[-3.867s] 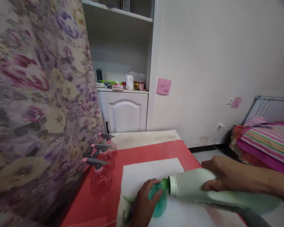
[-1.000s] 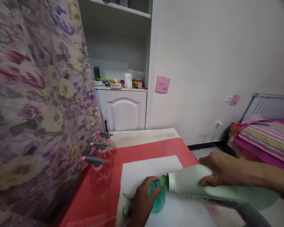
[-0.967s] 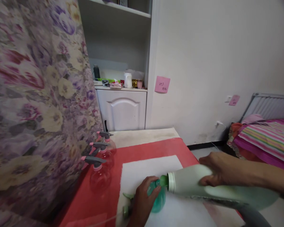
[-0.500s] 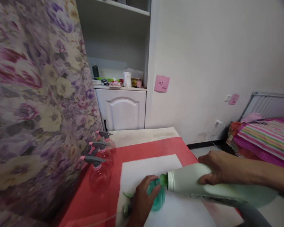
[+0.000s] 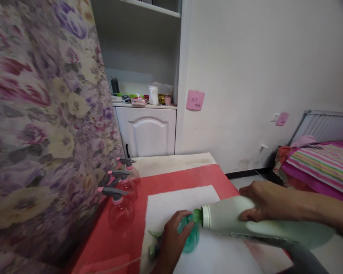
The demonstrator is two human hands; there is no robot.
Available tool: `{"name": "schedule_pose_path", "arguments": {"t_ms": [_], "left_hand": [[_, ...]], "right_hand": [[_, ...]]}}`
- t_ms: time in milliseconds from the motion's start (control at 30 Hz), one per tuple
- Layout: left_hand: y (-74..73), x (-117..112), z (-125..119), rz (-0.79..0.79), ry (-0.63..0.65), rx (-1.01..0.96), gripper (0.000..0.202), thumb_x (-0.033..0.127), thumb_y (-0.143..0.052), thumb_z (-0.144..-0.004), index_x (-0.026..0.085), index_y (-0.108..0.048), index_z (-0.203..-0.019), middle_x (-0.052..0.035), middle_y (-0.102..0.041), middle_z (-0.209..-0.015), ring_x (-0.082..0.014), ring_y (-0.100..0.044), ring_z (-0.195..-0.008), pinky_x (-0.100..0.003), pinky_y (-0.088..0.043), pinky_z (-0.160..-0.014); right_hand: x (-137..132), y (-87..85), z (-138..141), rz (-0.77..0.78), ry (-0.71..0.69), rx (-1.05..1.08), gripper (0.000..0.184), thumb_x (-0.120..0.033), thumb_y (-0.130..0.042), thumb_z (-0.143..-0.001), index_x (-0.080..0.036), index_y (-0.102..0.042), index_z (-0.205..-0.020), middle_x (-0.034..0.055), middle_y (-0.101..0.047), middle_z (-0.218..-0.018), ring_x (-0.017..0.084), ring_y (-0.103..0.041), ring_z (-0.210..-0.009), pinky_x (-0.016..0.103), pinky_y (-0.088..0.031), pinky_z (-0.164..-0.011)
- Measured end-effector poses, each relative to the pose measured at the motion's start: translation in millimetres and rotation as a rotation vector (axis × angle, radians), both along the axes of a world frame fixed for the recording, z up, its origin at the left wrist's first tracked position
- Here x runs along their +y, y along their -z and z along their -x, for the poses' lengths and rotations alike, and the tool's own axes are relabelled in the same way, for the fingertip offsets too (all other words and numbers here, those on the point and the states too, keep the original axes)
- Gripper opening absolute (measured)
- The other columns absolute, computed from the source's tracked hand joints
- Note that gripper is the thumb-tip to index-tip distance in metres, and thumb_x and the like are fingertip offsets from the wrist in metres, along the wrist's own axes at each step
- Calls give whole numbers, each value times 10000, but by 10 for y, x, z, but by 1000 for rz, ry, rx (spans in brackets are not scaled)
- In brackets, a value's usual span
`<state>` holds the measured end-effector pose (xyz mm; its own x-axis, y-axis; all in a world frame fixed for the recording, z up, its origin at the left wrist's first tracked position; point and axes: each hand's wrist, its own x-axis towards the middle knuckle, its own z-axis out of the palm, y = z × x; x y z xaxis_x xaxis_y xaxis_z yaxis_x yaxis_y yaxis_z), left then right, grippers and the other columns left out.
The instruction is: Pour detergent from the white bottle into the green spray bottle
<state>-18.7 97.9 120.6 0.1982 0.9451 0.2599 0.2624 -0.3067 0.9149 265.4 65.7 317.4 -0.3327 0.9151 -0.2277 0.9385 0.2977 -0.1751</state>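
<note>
My right hand is wrapped round a large pale green bottle, tipped on its side with its mouth facing left. A green spout piece at that mouth meets the neck of a small teal spray bottle body. Fingers of my left hand close round this teal bottle near its neck. Partly hidden behind my left wrist lies a green and dark spray head on the white sheet. Whether liquid is flowing I cannot tell.
Several clear pink spray bottles with grey triggers stand in a row at the table's left side. The red table cover surrounds the white sheet. A floral curtain hangs at left, a white cabinet stands behind, and a bed is at right.
</note>
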Motion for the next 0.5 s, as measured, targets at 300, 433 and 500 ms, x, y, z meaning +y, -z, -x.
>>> {"name": "schedule_pose_path", "arguments": {"t_ms": [300, 433, 500], "left_hand": [[-20, -5, -9, -17, 10, 1, 191, 300, -608, -818, 226, -681, -978, -41, -731, -1018, -211, -656, -1021, -325, -479, -943], [-21, -2, -10, -11, 0, 3, 188, 292, -609, -812, 227, -684, -972, -42, -732, -1023, -214, -656, -1019, -328, -484, -939], [-14, -1, -9, -7, -2, 2, 190, 288, -608, -811, 230, -685, -975, -41, -732, -1030, -213, -656, -1022, -330, -485, -942]], "right_hand": [[9, 34, -27, -26, -7, -20, 382, -591, -620, -806, -210, -625, -835, 16, -659, -700, 164, -590, -598, 269, -339, -521], [0, 13, -12, -17, 0, -28, 407, -610, -605, -811, -204, -631, -833, 26, -664, -707, 169, -597, -610, 273, -348, -534], [-3, 2, 3, -13, 1, -26, 406, -605, -606, -812, -201, -632, -834, 28, -663, -706, 169, -594, -607, 273, -344, -531]]}}
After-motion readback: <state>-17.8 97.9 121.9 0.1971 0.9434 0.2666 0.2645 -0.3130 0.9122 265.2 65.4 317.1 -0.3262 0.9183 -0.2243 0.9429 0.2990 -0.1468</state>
